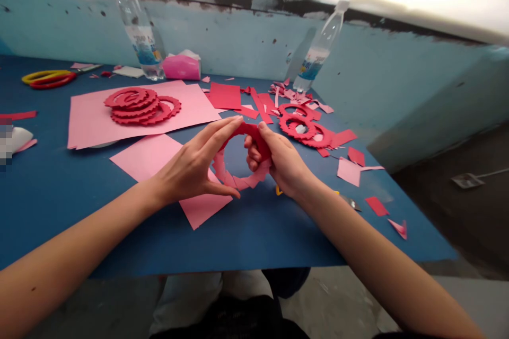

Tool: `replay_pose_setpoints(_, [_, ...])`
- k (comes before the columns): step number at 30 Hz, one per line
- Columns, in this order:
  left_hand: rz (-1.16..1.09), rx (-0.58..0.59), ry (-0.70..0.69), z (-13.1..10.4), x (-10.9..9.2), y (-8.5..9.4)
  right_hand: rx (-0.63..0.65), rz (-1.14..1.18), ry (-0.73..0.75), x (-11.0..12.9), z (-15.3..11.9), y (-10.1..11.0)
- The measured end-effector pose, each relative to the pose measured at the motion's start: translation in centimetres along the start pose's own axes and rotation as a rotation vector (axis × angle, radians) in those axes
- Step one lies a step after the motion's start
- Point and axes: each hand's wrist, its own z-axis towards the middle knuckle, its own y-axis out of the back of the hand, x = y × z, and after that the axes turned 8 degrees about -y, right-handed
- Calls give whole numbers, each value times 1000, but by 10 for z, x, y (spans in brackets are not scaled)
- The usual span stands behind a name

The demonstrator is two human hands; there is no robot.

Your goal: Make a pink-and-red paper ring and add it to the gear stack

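Observation:
A ring of folded paper (240, 183), red along its top and right and pink along its bottom, is held upright above the table. My right hand (280, 156) pinches its red right side, thumb on the near face and fingers curled through the hole. At the ring's left side is my left hand (194, 156), its fingers stretched and its thumb well apart. The left fingertips reach the ring's top edge; whether they press on it I cannot tell. Under the left hand lies a pink paper sheet (145, 156), partly hidden by the hand and ring.
Red paper rings (133, 103) are stacked on large pink sheets (85, 122); more red rings (302, 127) lie right among paper scraps. Scissors (51, 78), a pink tissue pack (182, 67) and two bottles, one left (141, 37) and one right (318, 53), stand or lie along the wall.

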Motion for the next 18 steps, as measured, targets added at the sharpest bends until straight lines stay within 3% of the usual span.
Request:
replay_pose_setpoints(2, [-107, -27, 96, 0, 0, 0, -15, 27, 27, -1, 1, 2])
replay_pose_setpoints(7, [-535, -123, 572, 4, -6, 4, -69, 112, 156, -1, 3, 7])
replay_pose_setpoints(9, [-656, -140, 691, 7, -10, 6, -104, 111, 173, 0, 4, 7])
replay_pose_setpoints(13, [-766, -193, 791, 13, -15, 7, -118, 83, 181, 2, 2, 6])
replay_pose_setpoints(18, [-806, -385, 850, 15, -16, 8, -82, -12, 157, 1, -3, 5])
